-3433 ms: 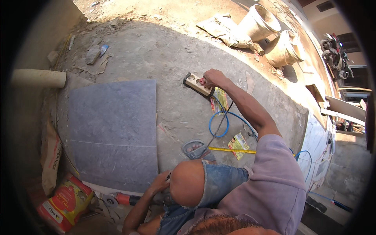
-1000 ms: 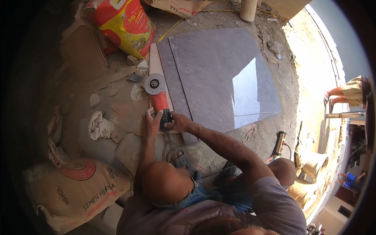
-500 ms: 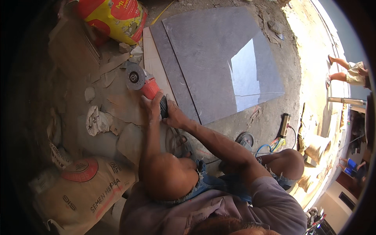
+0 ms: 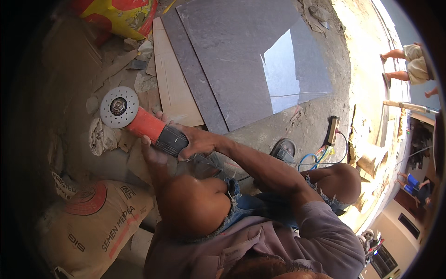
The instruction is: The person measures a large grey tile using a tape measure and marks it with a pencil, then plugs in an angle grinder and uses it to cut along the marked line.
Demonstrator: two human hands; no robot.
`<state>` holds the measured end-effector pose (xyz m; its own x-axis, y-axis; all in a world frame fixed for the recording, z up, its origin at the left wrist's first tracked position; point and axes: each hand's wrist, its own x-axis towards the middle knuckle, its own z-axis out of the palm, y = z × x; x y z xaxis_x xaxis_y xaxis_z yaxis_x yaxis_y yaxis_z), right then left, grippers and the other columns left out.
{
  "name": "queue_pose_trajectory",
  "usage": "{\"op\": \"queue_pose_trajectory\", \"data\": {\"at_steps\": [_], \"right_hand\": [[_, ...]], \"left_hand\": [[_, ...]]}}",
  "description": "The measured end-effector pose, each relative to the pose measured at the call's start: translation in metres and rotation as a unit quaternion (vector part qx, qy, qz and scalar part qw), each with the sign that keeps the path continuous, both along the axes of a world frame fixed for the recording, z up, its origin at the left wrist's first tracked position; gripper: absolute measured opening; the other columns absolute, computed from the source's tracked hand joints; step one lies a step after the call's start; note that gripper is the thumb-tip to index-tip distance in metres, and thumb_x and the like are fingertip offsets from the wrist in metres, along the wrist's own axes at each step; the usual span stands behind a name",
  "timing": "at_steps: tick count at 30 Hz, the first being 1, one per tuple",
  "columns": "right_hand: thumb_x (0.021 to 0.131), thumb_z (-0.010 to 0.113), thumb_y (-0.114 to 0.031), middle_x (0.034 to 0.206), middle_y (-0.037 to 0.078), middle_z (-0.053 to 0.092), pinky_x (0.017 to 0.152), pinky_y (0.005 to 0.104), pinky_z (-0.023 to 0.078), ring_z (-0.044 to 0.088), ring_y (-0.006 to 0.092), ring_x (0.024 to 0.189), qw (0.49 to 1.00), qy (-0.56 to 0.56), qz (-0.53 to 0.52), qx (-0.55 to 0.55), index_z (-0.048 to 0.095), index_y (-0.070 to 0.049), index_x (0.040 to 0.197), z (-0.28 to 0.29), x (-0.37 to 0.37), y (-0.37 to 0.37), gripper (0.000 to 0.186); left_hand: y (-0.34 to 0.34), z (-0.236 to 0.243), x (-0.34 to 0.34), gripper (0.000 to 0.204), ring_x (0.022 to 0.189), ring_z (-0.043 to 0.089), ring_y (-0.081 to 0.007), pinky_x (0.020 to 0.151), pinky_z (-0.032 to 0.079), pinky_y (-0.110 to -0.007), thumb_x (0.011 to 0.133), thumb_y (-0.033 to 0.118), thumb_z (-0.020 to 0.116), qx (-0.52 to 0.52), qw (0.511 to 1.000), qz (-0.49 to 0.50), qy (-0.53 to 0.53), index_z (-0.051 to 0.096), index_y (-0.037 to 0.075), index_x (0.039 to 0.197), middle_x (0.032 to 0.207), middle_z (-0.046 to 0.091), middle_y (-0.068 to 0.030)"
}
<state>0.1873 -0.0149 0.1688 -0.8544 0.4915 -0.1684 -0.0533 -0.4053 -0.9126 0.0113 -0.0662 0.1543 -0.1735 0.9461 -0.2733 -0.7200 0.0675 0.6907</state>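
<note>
Both hands hold a red and black angle grinder (image 4: 145,124), lifted in front of my left knee. Its round, perforated grey disc (image 4: 111,115) faces the camera. My left hand (image 4: 155,157) supports the red body from the near side, fingers curled under it. Around the black rear end is my right hand (image 4: 197,141), thumb on the near side. Beyond the grinder a large grey tile (image 4: 227,60) lies flat, with a long dark line near its left edge. Partly under it is a pale beige tile (image 4: 174,83).
A brown paper cement sack (image 4: 102,228) lies at lower left, near a crumpled bag (image 4: 101,137). Rubble and a red-yellow sack (image 4: 127,21) are at far left. On the right are a power strip (image 4: 332,131) with cables and a person's legs (image 4: 397,65).
The grinder has come nearer and to the left, away from the tiles, and its disc has turned more toward the camera. Both hands have stayed on it.
</note>
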Motion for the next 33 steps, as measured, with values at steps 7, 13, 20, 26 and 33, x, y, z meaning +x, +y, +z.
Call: {"op": "queue_pose_trajectory", "data": {"at_steps": [7, 13, 20, 26, 33], "right_hand": [[0.063, 0.076, -0.025, 0.116, 0.025, 0.054, 0.088, 0.0413, 0.048, 0.061, 0.0359, 0.1, 0.948, -0.085, -0.097, 0.291, 0.027, 0.004, 0.136, 0.047, -0.003, 0.016, 0.093], [0.063, 0.075, -0.026, 0.107, 0.027, 0.059, 0.086, 0.0423, 0.048, 0.061, 0.0409, 0.099, 0.913, -0.156, -0.164, 0.339, 0.027, 0.006, 0.135, 0.082, 0.028, 0.044, 0.092], [0.061, 0.075, -0.026, 0.107, 0.018, 0.06, 0.088, 0.0371, 0.05, 0.06, 0.0292, 0.099, 0.901, -0.262, -0.096, 0.333, 0.039, -0.002, 0.135, 0.192, 0.172, 0.091, 0.086], [0.058, 0.072, -0.023, 0.116, 0.02, 0.057, 0.094, 0.041, 0.047, 0.058, 0.0323, 0.105, 0.788, -0.347, -0.255, 0.441, 0.044, -0.006, 0.135, 0.259, 0.291, 0.059, 0.083], [0.053, 0.071, -0.015, 0.113, 0.011, 0.058, 0.092, 0.0382, 0.046, 0.057, 0.0248, 0.104, 0.755, -0.433, -0.352, 0.345, 0.045, -0.006, 0.134, 0.271, 0.382, 0.018, 0.086]], "left_hand": [[0.015, 0.027, 0.01, 0.093, 0.125, 0.045, -0.0298, 0.106, 0.036, -0.045, 0.077, 0.051, 0.072, 0.01, 0.992, -0.014, 0.122, 0.03, -0.003, 0.14, 0.134, 0.044, -0.0168], [0.052, 0.081, 0.041, 0.086, 0.126, 0.044, -0.0274, 0.106, 0.036, -0.043, 0.08, 0.047, 0.071, 0.074, 0.984, -0.03, 0.161, 0.033, 0.0, 0.14, 0.136, 0.043, -0.0157], [0.122, 0.158, 0.138, 0.078, 0.129, 0.041, -0.0233, 0.11, 0.031, -0.042, 0.082, 0.036, 0.074, 0.21, 0.94, -0.268, 0.036, 0.034, 0.007, 0.142, 0.14, 0.043, -0.0095], [0.17, 0.2, 0.214, 0.083, 0.132, 0.04, -0.0299, 0.111, 0.03, -0.045, 0.086, 0.04, 0.068, 0.329, 0.785, -0.503, 0.152, 0.022, 0.008, 0.147, 0.141, 0.041, -0.0173], [0.107, 0.08, 0.243, 0.095, 0.131, 0.039, -0.0394, 0.108, 0.034, -0.045, 0.079, 0.04, 0.072, 0.27, 0.401, -0.734, 0.477, 0.018, 0.002, 0.148, 0.144, 0.034, -0.0293]]}}
